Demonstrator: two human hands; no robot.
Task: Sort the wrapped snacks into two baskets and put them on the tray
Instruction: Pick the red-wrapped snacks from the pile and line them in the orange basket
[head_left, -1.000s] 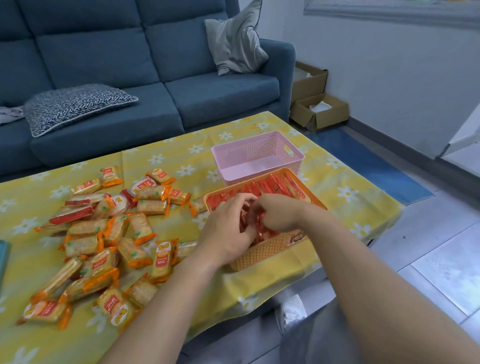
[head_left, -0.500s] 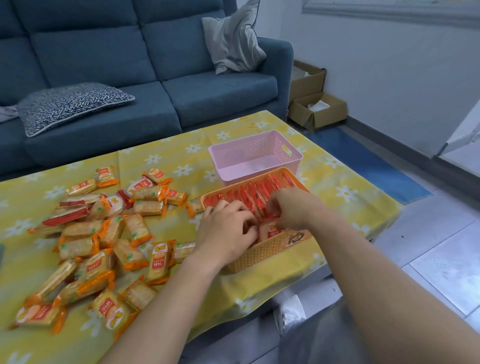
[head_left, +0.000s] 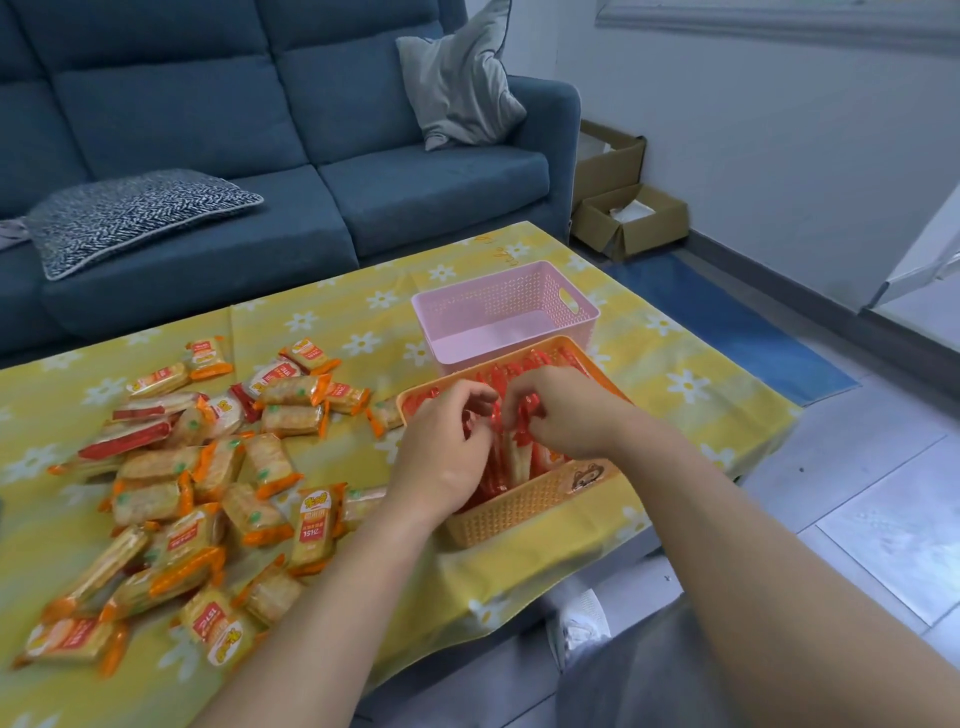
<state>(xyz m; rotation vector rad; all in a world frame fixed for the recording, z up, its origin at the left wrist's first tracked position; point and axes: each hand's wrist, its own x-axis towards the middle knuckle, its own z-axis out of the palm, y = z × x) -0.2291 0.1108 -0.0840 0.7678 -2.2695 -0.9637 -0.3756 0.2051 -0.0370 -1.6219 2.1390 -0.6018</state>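
Red-wrapped snacks (head_left: 511, 373) in orange basket (head_left: 519, 508): left hand (head_left: 441, 449), right hand (head_left: 569, 415), grips pinching wrapper ends; align on edge in rows, avoid crushing.

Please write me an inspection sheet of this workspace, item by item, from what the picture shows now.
Surface: table under a yellow flowered cloth.
Job's things: orange basket holds red-wrapped snacks; pink basket behind it looks empty; orange-wrapped snacks lie loose on the cloth.
Clutter: nothing seen.
Hands: left hand and right hand are in the orange basket, fingers curled on red-wrapped snacks.
Cables: nothing seen.
Surroundings: blue sofa; cardboard boxes on the floor by the wall.
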